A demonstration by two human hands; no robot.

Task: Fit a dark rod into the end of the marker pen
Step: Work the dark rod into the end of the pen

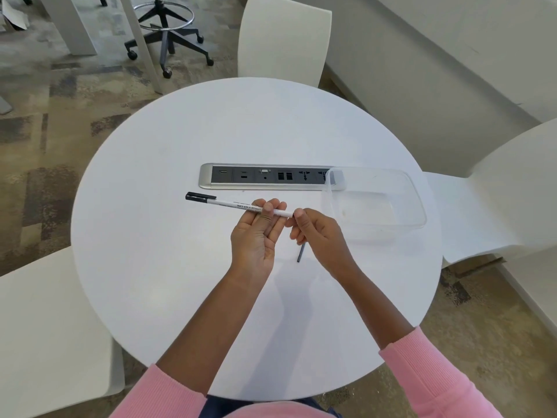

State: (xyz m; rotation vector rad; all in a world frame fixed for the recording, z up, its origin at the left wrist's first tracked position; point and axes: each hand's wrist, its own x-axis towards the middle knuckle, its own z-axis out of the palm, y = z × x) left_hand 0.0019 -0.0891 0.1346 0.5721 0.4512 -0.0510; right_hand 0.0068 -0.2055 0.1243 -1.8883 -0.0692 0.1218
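A white marker pen (229, 203) with a black cap at its left end lies across the fingers of my left hand (256, 236), held above the round white table (180, 282). My right hand (319, 233) pinches at the pen's right end, thumb and forefinger closed there. A short dark rod (300, 252) sticks out below my right hand, slanting down toward the table. Whether the fingers grip it or it lies on the table I cannot tell.
A clear plastic container (376, 200) stands right of my hands, overlapping the end of a socket strip (265, 176) set in the table. White chairs stand at the far side (283, 37), right (497, 191) and left (51, 327).
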